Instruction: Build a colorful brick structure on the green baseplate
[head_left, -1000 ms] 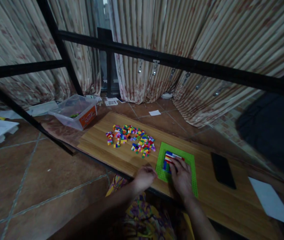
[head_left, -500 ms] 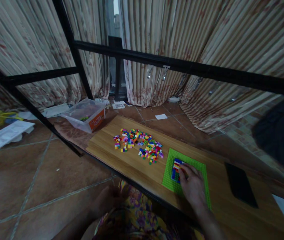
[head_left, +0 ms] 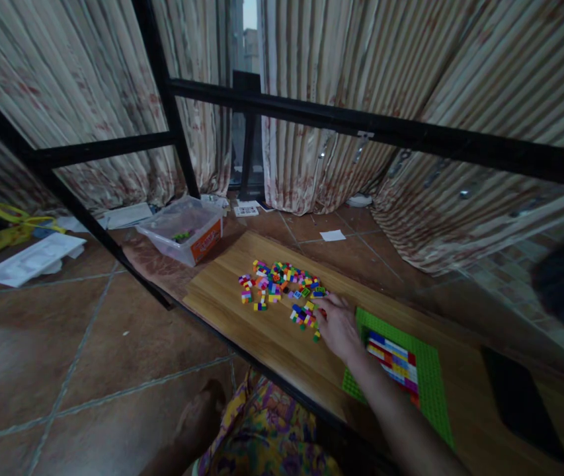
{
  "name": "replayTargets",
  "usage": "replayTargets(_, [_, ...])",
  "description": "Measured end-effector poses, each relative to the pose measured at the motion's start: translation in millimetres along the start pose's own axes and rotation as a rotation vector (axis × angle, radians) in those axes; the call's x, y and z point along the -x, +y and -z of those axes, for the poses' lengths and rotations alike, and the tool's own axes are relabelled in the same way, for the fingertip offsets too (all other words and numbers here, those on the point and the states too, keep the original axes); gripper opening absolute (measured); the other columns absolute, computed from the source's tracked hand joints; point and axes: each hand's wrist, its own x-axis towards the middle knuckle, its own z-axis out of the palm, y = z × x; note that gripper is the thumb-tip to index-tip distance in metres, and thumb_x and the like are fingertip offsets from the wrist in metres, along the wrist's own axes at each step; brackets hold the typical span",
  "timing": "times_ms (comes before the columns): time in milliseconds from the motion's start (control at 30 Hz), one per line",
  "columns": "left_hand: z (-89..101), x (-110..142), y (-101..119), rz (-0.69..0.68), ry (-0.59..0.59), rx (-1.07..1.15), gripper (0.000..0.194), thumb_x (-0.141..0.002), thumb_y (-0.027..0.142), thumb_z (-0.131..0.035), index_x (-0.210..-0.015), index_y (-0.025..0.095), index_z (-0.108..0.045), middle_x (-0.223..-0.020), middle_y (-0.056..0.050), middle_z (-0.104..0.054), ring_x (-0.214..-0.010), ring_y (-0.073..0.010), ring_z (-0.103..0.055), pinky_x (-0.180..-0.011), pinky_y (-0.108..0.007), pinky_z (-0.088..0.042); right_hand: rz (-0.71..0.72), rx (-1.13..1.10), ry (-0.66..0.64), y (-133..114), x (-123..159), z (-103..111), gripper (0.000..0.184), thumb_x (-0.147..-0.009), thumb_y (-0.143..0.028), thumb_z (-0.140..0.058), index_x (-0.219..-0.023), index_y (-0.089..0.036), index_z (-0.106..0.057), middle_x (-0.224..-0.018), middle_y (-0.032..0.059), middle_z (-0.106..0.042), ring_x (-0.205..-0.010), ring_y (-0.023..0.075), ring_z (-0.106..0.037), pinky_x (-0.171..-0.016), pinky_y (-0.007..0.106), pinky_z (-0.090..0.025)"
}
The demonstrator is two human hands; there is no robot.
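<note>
My right hand [head_left: 338,327] reaches over the right edge of a loose pile of small coloured toy bricks [head_left: 274,285]. Its thumb and fingers are apart among the bricks, and I see nothing held between them. Beneath my right forearm lies a green baseplate [head_left: 428,360], with a block of rows of built-up bricks [head_left: 393,360] on it in blue, white, red, yellow and pink. Low in the view, my left hand [head_left: 207,406] rests beside the patterned cloth [head_left: 274,423] on my lap, away from the bricks. It is dark, so its fingers are hard to make out.
A wooden board table [head_left: 232,317] carries the bricks. At its left end stands a clear plastic box [head_left: 177,231] with an orange label. A flat black object [head_left: 522,400] lies to the right. Black metal bars [head_left: 311,116] cross in front of the curtains [head_left: 341,59].
My right hand has left the built-up bricks on the baseplate and moved left to the loose pile, uncovering more of the rows. My view has shifted slightly.
</note>
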Motion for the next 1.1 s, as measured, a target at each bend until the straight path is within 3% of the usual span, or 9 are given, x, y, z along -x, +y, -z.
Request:
replayTargets(100, [-4.1,0,-7,-0.040,0.009,0.054,0.027,-0.072,0.001,-0.042,-0.087,0.017,-0.057,-0.102,-0.009,-0.062,-0.091,-0.0166,-0.062,-0.076,-0.023,-0.042,0.024,0.059,-0.059,0,-16,-8,0.025,-0.081,-0.019,-0.054,-0.102,-0.023,-0.069,-0.093,0.0081,-0.062,-0.090,0.0238,-0.054,-0.085,0.036,-0.042])
replayTargets(300, [4.6,0,2,0.080,-0.070,0.165,0.025,-0.075,0.006,-0.047,-0.090,0.019,-0.061,-0.105,-0.007,-0.065,-0.096,-0.0174,-0.063,-0.078,-0.022,-0.043,0.002,0.080,-0.125,8,-24,-16,0.017,-0.078,-0.020,-0.061,-0.092,-0.023,-0.070,-0.094,0.0077,-0.061,-0.093,0.0240,-0.053,-0.084,0.034,-0.043])
replayTargets(400, [22.7,0,24,0.079,-0.100,0.290,0.019,-0.080,0.014,-0.047,-0.088,0.019,-0.064,-0.093,-0.006,-0.068,-0.086,-0.0192,-0.064,-0.073,-0.024,-0.044,0.011,0.040,-0.124,6,-20,-10,0.012,-0.080,-0.020,-0.060,-0.088,-0.023,-0.069,-0.098,0.0075,-0.061,-0.096,0.0239,-0.054,-0.086,0.035,-0.043])
replayTargets(533, [55.3,-7,70,-0.156,-0.087,0.645,0.024,-0.087,0.033,-0.047,-0.084,0.017,-0.066,-0.079,-0.004,-0.066,-0.079,-0.0185,-0.061,-0.072,-0.024,-0.045,0.024,-0.157,-0.091,-16,-6,8,0.020,-0.088,-0.022,-0.048,-0.100,-0.022,-0.064,-0.105,0.0059,-0.062,-0.097,0.0204,-0.058,-0.085,0.033,-0.045])
replayTargets(700, [87.3,-29,137,-0.306,-0.010,1.000,0.032,-0.081,0.039,-0.061,-0.100,0.014,-0.063,-0.088,-0.005,-0.065,-0.079,-0.0159,-0.057,-0.072,-0.024,-0.045,-0.019,-0.475,-0.078,-55,12,33,0.019,-0.089,-0.026,-0.050,-0.099,-0.026,-0.066,-0.098,0.0026,-0.067,-0.090,0.0175,-0.062,-0.079,0.030,-0.049])
replayTargets(767, [93.0,-35,156,-0.402,-0.047,1.086,0.029,-0.080,0.036,-0.062,-0.099,0.015,-0.063,-0.088,-0.005,-0.065,-0.080,-0.0146,-0.057,-0.073,-0.023,-0.045,-0.066,-0.631,-0.049,-65,18,39,0.016,-0.088,-0.026,-0.054,-0.095,-0.026,-0.068,-0.096,0.0025,-0.068,-0.089,0.0171,-0.063,-0.080,0.030,-0.050])
replayTargets(900, [95.5,-34,173,-0.419,-0.117,1.170,0.024,-0.080,0.037,-0.062,-0.085,0.013,-0.064,-0.069,-0.001,-0.061,-0.062,-0.0106,-0.053,-0.060,-0.021,-0.044,-0.292,-0.891,-0.004,-68,29,43,0.019,-0.082,-0.031,-0.063,-0.098,-0.025,-0.069,-0.097,0.0028,-0.071,-0.088,0.0178,-0.065,-0.078,0.032,-0.053])
replayTargets(1100, [92.4,-22,177,-0.410,-0.124,1.171,0.024,-0.082,0.038,-0.060,-0.087,0.015,-0.060,-0.069,0.001,-0.059,-0.061,-0.0096,-0.053,-0.060,-0.021,-0.045,-0.480,-1.077,0.005,-69,40,42,0.017,-0.073,-0.033,-0.072,-0.086,-0.022,-0.072,-0.085,0.0016,-0.073,-0.077,0.0166,-0.066,-0.074,0.031,-0.053])
